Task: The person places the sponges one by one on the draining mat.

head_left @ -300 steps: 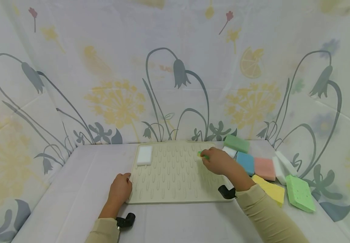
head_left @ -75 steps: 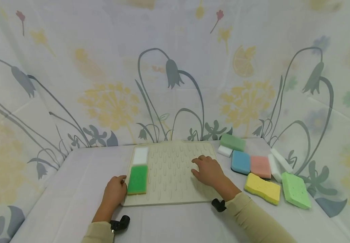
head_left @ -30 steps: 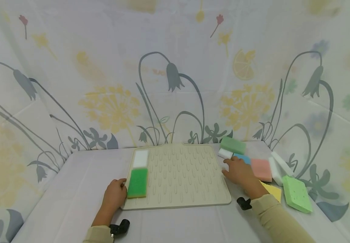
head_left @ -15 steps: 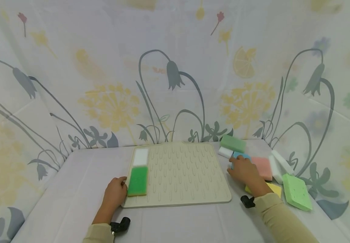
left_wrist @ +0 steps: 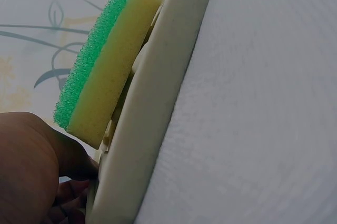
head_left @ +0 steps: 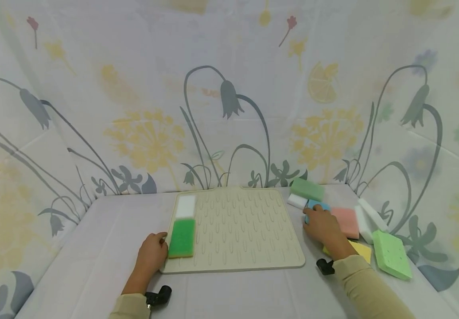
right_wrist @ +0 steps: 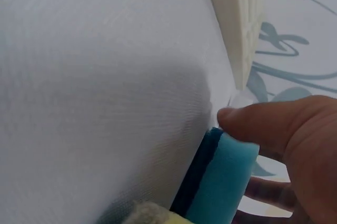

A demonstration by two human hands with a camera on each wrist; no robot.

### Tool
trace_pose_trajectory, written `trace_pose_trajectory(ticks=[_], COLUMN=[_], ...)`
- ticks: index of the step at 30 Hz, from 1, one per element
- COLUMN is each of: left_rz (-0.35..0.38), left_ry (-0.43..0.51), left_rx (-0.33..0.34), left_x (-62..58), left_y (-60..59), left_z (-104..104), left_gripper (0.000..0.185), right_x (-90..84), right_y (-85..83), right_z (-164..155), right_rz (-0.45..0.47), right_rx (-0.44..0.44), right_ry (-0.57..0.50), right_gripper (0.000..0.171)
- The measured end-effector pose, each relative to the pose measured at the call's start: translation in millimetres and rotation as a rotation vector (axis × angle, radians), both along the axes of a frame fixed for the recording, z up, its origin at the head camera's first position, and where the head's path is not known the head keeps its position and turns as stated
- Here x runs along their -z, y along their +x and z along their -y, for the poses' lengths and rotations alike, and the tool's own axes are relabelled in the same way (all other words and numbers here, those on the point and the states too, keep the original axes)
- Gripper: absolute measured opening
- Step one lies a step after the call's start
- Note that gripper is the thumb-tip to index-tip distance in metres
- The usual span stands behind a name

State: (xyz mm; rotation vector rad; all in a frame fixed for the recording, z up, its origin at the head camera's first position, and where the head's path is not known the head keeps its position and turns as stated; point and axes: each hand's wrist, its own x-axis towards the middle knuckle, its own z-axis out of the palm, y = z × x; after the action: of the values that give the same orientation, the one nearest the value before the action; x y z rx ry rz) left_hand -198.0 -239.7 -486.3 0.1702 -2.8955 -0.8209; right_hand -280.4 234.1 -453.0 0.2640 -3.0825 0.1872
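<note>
A beige silicone mat point(head_left: 233, 235) with raised oblong bumps lies on the table. At its left edge, my left hand point(head_left: 151, 253) holds the rim, thumb and fingers bent there. Near that hand on the mat is a green-and-yellow scouring sponge point(head_left: 181, 238), its green side up, yellow foam point(left_wrist: 113, 74) below. A white sponge point(head_left: 185, 207) lies behind it. To the right of the mat, my right hand point(head_left: 324, 228) grips a blue sponge point(head_left: 318, 204) with a dark scouring layer point(right_wrist: 196, 174). The thumb is at its near end; the fingers reach behind it, partly hidden.
Around the right hand lie a muted green sponge point(head_left: 307, 189), a small white block point(head_left: 297, 201), a pink sponge point(head_left: 345, 222), a yellow sponge point(head_left: 362, 251) and a light green sponge point(head_left: 392, 254). White pieces point(head_left: 373, 215) lean together beside the pink one. A patterned cloth point(head_left: 229, 88) hangs behind.
The green-and-yellow sponge, ten seconds ago in my right hand, now lies on the mat below the white one. My right hand has since moved right onto the blue sponge; my left stays at the mat.
</note>
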Motion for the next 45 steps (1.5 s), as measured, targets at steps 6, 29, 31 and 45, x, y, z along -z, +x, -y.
trace_pose_trajectory(ticks=[6, 29, 31, 45], left_rz=[-0.001, 0.002, 0.001, -0.002], left_ry=[-0.004, -0.012, -0.014, -0.008], left_rx=[-0.001, -0.004, -0.007, -0.013], left_x=[1.7, -1.4, -0.7, 0.0], left_y=[-1.9, 0.2, 0.2, 0.5], left_z=[1, 0, 0, 0], left_gripper=[0.037, 0.036, 0.036, 0.036], right_x=[0.6, -14.6, -14.7, -26.2], right_y=[0.7, 15.1, 15.9, 25.2], right_z=[-4, 0, 0, 12], right_rz=[-0.032, -0.061, -0.067, -0.146], right_rx=[-0.012, -0.03, -0.029, -0.051], right_ry=[0.008, -0.051, -0.051, -0.031], right_gripper=[0.035, 0.033, 0.033, 0.031])
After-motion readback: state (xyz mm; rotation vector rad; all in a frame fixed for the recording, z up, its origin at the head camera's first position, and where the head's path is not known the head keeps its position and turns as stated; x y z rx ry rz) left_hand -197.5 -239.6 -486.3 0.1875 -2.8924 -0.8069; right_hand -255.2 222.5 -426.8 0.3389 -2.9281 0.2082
